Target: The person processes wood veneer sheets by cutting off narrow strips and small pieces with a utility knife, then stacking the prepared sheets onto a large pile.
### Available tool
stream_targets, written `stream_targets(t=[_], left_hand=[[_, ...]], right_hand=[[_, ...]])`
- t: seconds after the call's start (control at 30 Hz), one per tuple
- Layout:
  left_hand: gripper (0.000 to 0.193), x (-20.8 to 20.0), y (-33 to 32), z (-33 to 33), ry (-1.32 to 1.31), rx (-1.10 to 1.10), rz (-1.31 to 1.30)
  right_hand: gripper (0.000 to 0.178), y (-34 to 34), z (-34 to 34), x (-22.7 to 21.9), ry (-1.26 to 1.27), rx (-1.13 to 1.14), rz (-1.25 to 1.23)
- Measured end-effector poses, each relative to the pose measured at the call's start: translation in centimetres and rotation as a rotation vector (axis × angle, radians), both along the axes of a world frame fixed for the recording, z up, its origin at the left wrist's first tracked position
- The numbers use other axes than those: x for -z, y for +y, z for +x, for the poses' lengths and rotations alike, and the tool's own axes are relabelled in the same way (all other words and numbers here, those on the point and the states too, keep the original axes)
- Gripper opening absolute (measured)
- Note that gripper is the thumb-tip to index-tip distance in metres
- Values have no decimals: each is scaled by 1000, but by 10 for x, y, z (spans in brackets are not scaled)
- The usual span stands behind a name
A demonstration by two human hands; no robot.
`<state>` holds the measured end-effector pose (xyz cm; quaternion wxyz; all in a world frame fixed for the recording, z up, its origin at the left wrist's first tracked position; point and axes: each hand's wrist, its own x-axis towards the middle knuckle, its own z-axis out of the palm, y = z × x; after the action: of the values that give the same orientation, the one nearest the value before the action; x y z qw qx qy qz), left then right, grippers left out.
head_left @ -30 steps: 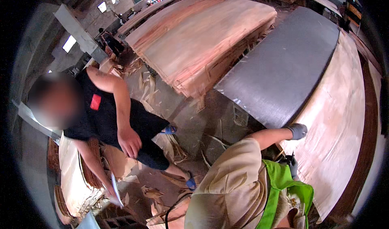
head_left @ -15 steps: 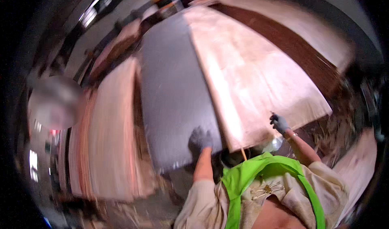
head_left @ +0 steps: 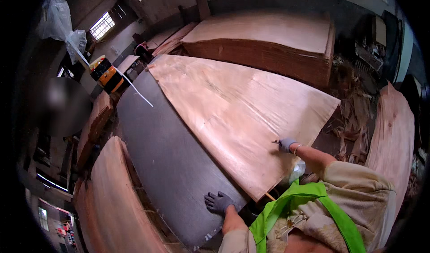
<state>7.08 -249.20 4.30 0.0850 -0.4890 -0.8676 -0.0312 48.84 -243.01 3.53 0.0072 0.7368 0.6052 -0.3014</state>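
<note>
A wide sheet of pale wood veneer (head_left: 233, 105) lies over the right part of a dark grey worktop (head_left: 165, 150). My left hand (head_left: 218, 202), in a grey glove, rests on the bare grey surface with its fingers spread. Over the near right part of the veneer is my right hand (head_left: 287, 145), also gloved. Its fingers are closed on a small dark tool (head_left: 275, 142) with a thin tip; I cannot tell its exact kind. A thin wooden stick (head_left: 270, 196) pokes out at the near edge of the veneer, close to my green apron.
A tall stack of veneer sheets (head_left: 264, 33) stands beyond the worktop. More sheets (head_left: 112, 195) lie to the left, others (head_left: 394, 136) at the right. Torn veneer scraps (head_left: 354, 109) cover the floor there. An orange and black box (head_left: 106, 74) and plastic bag (head_left: 58, 20) stand far left.
The view has turned and steadied, so the worktop now slants toward the upper left. My left hand still lies on the grey surface; my right hand still holds the small tool over the veneer.
</note>
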Motion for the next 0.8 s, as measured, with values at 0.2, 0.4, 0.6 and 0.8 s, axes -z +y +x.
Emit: stream_targets(t=[0.2, 0.4, 0.6, 0.8], left_hand=[[52, 2, 1, -10, 20, -7, 49], [52, -4, 2, 0, -45, 5, 38], [54, 0, 1, -9, -54, -19, 48], [54, 1, 4, -6, -56, -8, 17]], right_hand=[[37, 0, -8, -20, -30, -41, 47], [46, 1, -5, -11, -34, 43, 73], [42, -1, -16, -22, -16, 31, 78], [45, 2, -10, -21, 1, 65, 86]])
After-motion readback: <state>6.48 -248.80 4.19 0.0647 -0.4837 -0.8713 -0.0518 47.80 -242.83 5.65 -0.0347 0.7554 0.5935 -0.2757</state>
